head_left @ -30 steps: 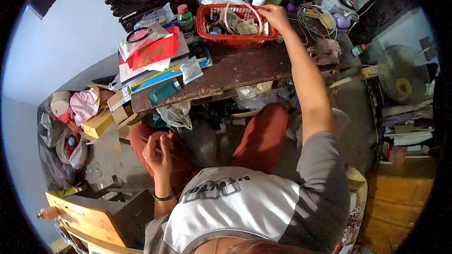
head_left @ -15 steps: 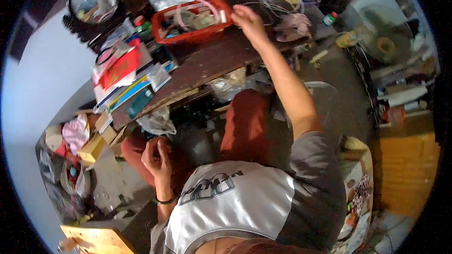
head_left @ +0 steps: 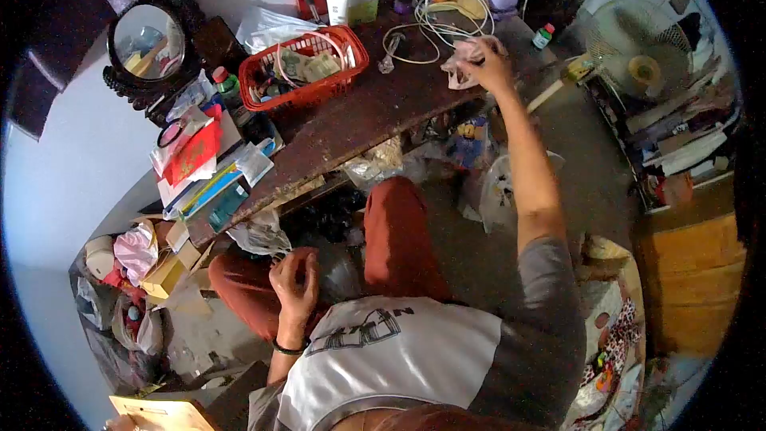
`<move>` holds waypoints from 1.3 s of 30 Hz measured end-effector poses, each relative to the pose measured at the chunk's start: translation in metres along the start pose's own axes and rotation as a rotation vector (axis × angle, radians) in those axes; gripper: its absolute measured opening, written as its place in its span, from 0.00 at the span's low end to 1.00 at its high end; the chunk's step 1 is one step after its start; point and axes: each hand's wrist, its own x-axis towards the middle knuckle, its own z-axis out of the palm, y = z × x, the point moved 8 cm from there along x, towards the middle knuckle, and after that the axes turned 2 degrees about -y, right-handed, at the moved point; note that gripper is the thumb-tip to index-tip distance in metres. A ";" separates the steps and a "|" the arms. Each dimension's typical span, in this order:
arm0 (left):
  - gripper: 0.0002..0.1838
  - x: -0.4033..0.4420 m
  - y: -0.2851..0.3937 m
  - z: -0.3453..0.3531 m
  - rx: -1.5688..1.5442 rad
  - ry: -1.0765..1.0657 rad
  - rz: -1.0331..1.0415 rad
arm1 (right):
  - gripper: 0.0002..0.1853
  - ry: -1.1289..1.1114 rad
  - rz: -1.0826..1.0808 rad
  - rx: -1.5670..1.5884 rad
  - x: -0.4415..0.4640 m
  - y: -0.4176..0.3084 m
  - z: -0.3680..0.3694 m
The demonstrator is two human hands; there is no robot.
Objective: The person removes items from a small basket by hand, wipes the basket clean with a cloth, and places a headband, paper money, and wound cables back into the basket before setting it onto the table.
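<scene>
At the right part of the dark wooden table, my right hand is stretched out with its fingers closed on a crumpled pale pink bag. The bag rests near the table's front edge, beside a coil of white cable. My left hand is held low above my left knee, its fingers curled in towards the thumb. Whatever it pinches, if anything, is too small to make out. A red plastic basket with banknote-like papers and a pink band stands left of the bag.
On the table are a stack of books and papers, a round mirror, a white tube and a small green bottle. A fan stands at the right. Boxes and bags crowd the floor at left.
My right hand has moved right from beside the red basket to the pink bag and taken hold of it. My left hand stays low, still curled. The view has shifted slightly.
</scene>
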 end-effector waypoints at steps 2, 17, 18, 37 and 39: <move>0.03 0.005 0.004 0.005 0.007 -0.044 -0.008 | 0.35 0.050 0.034 -0.112 -0.005 -0.002 0.009; 0.22 0.177 0.042 0.041 0.782 0.134 0.386 | 0.24 0.072 0.145 -0.017 -0.002 0.023 0.016; 0.23 0.190 0.040 0.046 0.810 0.156 0.443 | 0.24 0.051 0.176 -0.030 -0.004 0.027 0.019; 0.17 0.242 0.028 0.108 0.745 0.149 0.534 | 0.22 0.209 -0.063 0.004 -0.015 0.026 0.028; 0.16 0.230 0.050 0.130 0.558 0.028 0.650 | 0.21 0.178 -0.070 0.035 -0.013 0.026 0.026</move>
